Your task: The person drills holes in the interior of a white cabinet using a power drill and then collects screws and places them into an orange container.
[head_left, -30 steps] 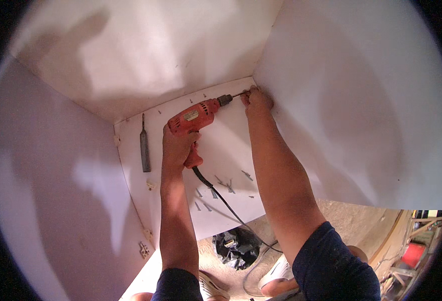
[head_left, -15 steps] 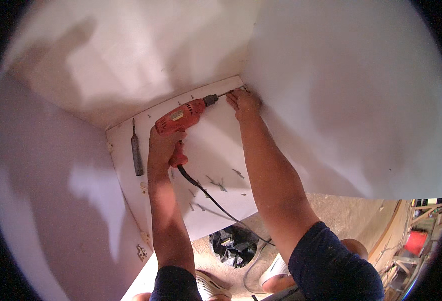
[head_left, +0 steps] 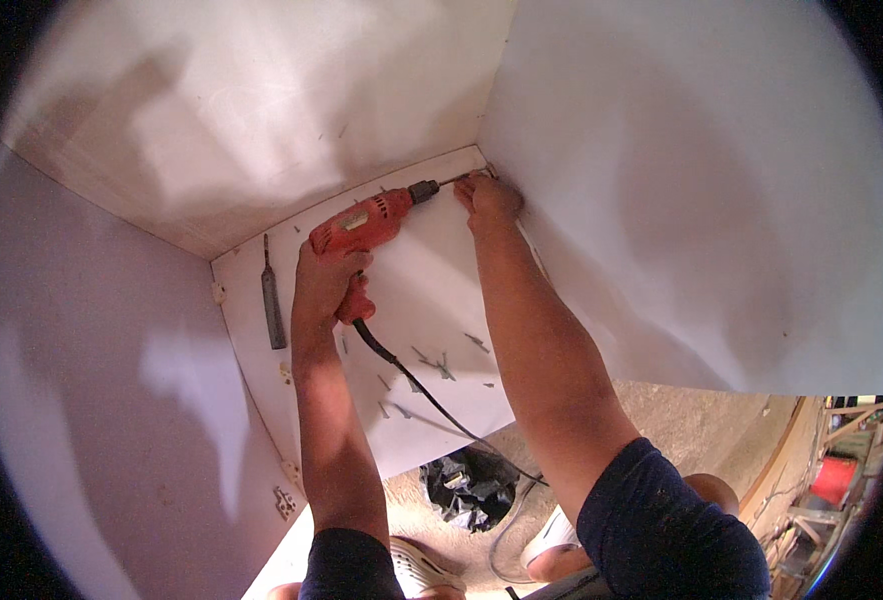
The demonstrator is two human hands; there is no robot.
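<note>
Having edged slightly toward the far right corner (head_left: 480, 150), the red drill (head_left: 361, 226) is trailing its cable (head_left: 379, 348) near, the left hand (head_left: 327, 280) is gripping the handle (head_left: 357, 302), and beyond, the right hand (head_left: 490, 197) is curling beside the bit (head_left: 448, 182), its hold impossible to tell.

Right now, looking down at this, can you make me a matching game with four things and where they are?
Things:
1. Red drill
2. Long thin tool
3. Black plastic bag
4. Right hand

Places:
A. On the floor, near the white shoes
B. Near the corner, by the drill bit
C. Gripped in the left hand
D. Lying on the white panel, left of the drill

Right pairs: 1-C, 2-D, 3-A, 4-B
</note>
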